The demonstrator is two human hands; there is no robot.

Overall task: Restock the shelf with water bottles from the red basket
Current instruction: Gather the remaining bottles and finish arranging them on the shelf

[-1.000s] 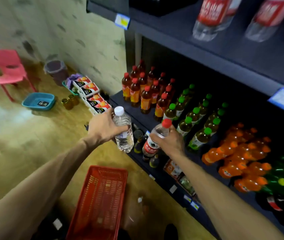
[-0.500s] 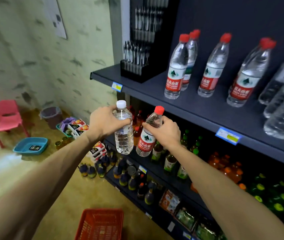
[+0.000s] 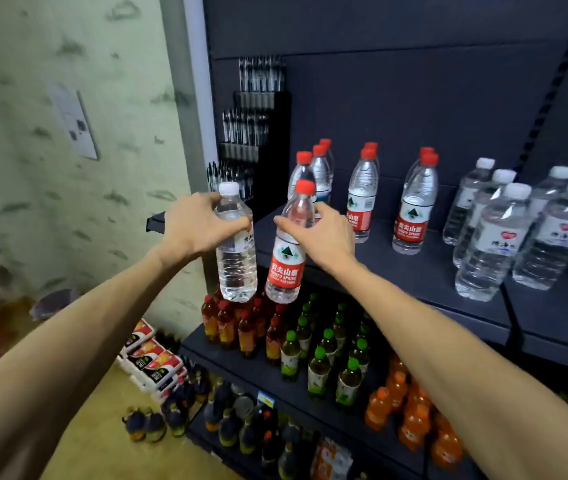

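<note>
Two water bottles are held up in front of the dark shelf (image 3: 396,271), near its left end. From the head camera, the left hand (image 3: 195,226) grips the white-capped bottle (image 3: 235,251) around its upper body, fingers curled round it. Just right of it, the right hand (image 3: 324,233) grasps the red-capped bottle (image 3: 287,258) at its shoulder. Both hang upright, their bases below the shelf's front edge. Red-capped bottles (image 3: 414,209) and white-capped bottles (image 3: 497,237) stand on the shelf further right.
</note>
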